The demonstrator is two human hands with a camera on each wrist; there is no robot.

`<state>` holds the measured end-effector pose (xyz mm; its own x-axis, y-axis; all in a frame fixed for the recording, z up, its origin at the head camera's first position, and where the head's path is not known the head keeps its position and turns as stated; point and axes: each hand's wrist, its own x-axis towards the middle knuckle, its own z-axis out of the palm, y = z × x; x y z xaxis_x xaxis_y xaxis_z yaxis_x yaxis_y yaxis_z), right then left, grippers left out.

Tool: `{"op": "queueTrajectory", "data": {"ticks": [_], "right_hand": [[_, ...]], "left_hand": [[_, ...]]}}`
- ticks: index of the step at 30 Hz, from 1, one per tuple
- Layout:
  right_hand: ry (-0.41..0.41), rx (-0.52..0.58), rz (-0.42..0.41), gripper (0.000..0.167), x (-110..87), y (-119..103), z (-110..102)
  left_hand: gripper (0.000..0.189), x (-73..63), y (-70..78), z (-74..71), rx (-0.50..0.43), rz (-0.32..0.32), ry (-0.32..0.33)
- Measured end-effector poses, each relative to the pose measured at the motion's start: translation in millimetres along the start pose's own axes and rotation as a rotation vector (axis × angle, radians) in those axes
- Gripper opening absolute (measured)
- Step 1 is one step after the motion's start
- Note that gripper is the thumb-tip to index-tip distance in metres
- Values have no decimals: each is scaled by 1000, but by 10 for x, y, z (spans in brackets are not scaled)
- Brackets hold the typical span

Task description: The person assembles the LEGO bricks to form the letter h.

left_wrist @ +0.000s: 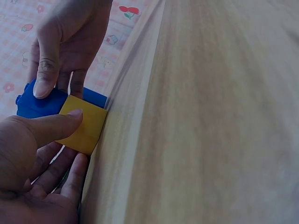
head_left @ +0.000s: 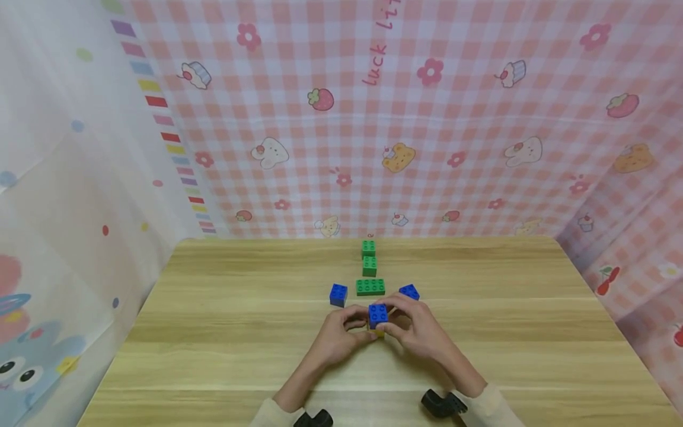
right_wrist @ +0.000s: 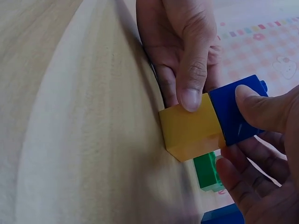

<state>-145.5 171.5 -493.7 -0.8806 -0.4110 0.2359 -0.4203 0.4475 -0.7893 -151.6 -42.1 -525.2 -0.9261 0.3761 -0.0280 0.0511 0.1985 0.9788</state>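
Note:
A yellow toy building brick [right_wrist: 191, 133] stands low at the table surface. My left hand [head_left: 337, 339] pinches it from the left, its thumb on the near face. Directly above it is a blue brick [head_left: 378, 315] with studs facing up, which my right hand [head_left: 423, 330] grips between thumb and fingers. In the right wrist view the blue brick's underside meets the yellow one's top; whether it is fully pressed down I cannot tell. From the head view most of the yellow brick is hidden under the blue one.
Beyond the hands lies a long green brick [head_left: 370, 287]. Behind it stand two smaller green bricks [head_left: 369, 266] in a line towards the back edge. One blue brick [head_left: 338, 295] sits left of the hands, another blue brick [head_left: 409, 291] just past the right fingers. A checked cloth [head_left: 341, 118] hangs behind the table.

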Motion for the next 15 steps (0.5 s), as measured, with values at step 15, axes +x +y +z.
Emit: {"op": "queueTrajectory", "data": {"ticks": [15], "right_hand": [[58, -130, -56, 33, -36, 11, 85]], "left_hand": [[41, -13, 11, 2, 3, -20, 6]]}}
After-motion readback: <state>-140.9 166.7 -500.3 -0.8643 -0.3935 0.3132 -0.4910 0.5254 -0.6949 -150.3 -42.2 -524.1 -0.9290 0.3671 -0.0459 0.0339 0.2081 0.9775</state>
